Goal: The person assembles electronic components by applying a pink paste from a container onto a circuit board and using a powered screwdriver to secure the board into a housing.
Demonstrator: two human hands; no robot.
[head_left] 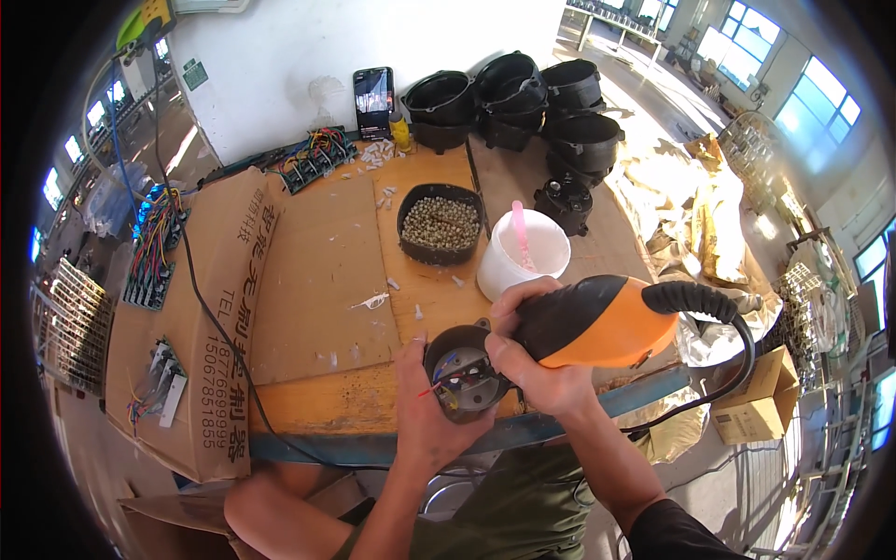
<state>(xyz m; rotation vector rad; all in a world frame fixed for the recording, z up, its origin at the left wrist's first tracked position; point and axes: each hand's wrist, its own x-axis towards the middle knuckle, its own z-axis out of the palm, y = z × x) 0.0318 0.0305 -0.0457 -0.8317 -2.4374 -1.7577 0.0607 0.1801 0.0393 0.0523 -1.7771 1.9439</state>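
My left hand (425, 401) is closed around a round black housing (439, 364) at the table's front edge. Its open top faces up, and red, blue and yellow wires (450, 376) show inside. My right hand (551, 378) grips a corded orange-and-black handheld power tool (602, 327). The tool's front end points toward the housing; its tip is hidden behind my right fingers, so contact cannot be made out. Just beyond the tool stands a white tub (499, 271) with a pink plastic handle (520, 229) sticking out.
A black tray (439, 256) holds many small metal pieces. Black housings (509, 93) are stacked at the back right, near a phone (373, 103). Wired circuit boards (317, 157) lie back left. A cable (201, 289) crosses the cardboard box (177, 373) at left.
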